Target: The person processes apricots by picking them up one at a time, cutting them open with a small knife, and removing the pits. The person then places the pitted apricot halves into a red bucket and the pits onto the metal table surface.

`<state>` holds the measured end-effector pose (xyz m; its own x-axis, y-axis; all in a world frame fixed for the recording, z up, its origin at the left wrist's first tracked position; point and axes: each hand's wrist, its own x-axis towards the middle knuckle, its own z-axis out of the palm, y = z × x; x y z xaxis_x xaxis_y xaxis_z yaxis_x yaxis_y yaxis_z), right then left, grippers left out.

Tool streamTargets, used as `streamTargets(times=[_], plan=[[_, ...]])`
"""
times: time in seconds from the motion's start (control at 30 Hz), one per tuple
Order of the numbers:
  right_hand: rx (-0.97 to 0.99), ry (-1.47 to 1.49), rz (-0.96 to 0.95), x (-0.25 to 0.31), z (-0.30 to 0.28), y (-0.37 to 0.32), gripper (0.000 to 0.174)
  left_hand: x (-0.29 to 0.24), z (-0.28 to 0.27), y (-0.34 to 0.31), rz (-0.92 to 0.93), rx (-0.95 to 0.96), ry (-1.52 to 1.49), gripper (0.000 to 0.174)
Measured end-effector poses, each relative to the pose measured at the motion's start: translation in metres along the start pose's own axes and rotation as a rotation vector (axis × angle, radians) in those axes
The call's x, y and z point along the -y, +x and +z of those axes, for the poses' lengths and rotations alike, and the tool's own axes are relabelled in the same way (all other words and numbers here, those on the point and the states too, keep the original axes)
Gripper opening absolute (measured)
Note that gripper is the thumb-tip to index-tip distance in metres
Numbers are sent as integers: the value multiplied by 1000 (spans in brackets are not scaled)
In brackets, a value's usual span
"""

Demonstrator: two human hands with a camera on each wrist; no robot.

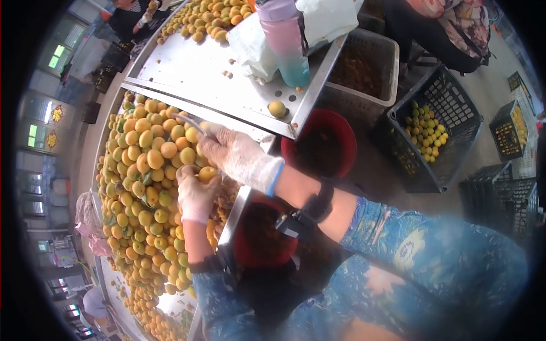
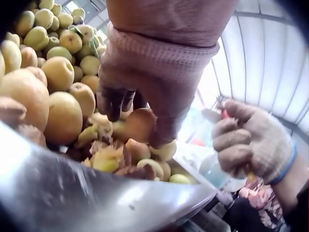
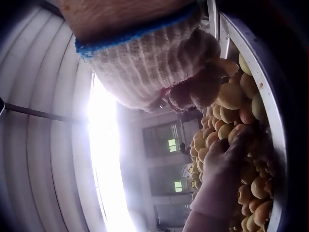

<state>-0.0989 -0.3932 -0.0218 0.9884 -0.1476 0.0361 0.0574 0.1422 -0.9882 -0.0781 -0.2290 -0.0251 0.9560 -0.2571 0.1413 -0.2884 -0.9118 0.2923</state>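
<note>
Metal table (image 1: 243, 200) bears apricot pile (image 1: 142, 190); left hand (image 1: 197, 196), extended, pinches single apricot (image 1: 207, 173) at pile's edge; right hand (image 1: 239, 156), raised, curls round thin tool (image 1: 190, 120).

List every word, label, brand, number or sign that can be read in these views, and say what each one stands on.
No text can be read in any view.
Upper red-and-gold decoration by the windows: too small and blurred to read.
Lower red-and-gold decoration, just below it: too small and blurred to read.
Pink-to-teal bottle: no readable brand or label.
Dark device on the right forearm: no readable marking.
</note>
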Motion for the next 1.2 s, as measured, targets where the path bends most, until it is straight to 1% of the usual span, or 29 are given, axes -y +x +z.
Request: streamTargets(times=[0.03,0.07,0.1,0.13,0.17,0.2,0.27,0.3,0.33,0.4,0.43,0.5,0.53,0.6,0.63,0.67,0.73,0.77,0.8,0.83,0.87,0.9,0.93,1.0,1.03,1.07,1.1,1.2], plan=[[37,-128,36,12,-1,-7,26,6,-9,-8,124,-119,-117,45],[73,-256,74,23,-3,-16,28,10,-20,-14,-62,-37,-350,43],[87,-272,12,22,1,-23,29,10,-28,-21,-186,4,-634,44],[136,-302,-31,18,6,-27,34,9,-37,-29,-312,43,-920,44],[156,-276,-59,15,13,-35,39,6,-44,-44,-310,24,-1046,48],[174,-249,-86,15,20,-42,43,6,-43,-57,-246,-39,-1134,53],[298,-357,-65,22,27,-51,51,-11,-50,-75,-255,-72,-1154,60],[286,-410,-113,21,33,-57,51,-2,-45,-82,-262,-15,-1221,64],[285,-407,-104,22,36,-62,51,-6,-44,-88,-254,-54,-1213,65],[335,-429,-64,25,39,-70,50,3,-33,-95,-297,-111,-1211,65],[336,-500,-108,17,45,-70,49,0,-29,-95,-300,-105,-1219,65],[345,-528,-118,15,48,-73,49,-11,-23,-93,-383,-288,-1313,72],[355,-544,-138,15,51,-74,49,-2,-22,-94,-389,-290,-1318,72],[354,-524,-165,12,56,-75,49,20,-20,-95,-371,-191,-1126,75],[367,-555,-139,13,59,-75,49,15,-26,-96,-328,-226,-1109,68],[381,-587,-112,12,62,-76,49,16,-26,-97,-334,-231,-1117,68],[407,-611,-125,7,70,-77,49,21,-25,-101,-294,-335,-858,61],[411,-606,-88,6,74,-80,47,27,-25,-103,-242,-354,-853,49],[415,-600,-49,6,77,-83,46,33,-21,-105,-252,-365,-860,49],[383,-548,-121,1,83,-84,43,36,-18,-106,-176,-434,-774,43],[397,-554,-122,-3,86,-88,43,39,-17,-107,-100,-501,-683,37],[375,-550,-95,-5,87,-92,38,38,-18,-110,-11,-572,-501,27],[350,-544,-66,-3,88,-95,33,37,-20,-111,-27,-550,-530,25],[363,-609,-47,-4,92,-99,35,44,-16,-113,-19,-520,-607,27],[331,-608,-64,-8,95,-100,36,44,-14,-113,-27,-523,-612,27],[299,-603,-79,-11,97,-101,37,43,-14,-113,-30,-547,-598,28],[304,-604,-32,-14,98,-100,34,43,-14,-113,-32,-568,-580,30],[352,-569,2,-13,96,-100,33,42,-16,-113,-71,-515,-536,35]])
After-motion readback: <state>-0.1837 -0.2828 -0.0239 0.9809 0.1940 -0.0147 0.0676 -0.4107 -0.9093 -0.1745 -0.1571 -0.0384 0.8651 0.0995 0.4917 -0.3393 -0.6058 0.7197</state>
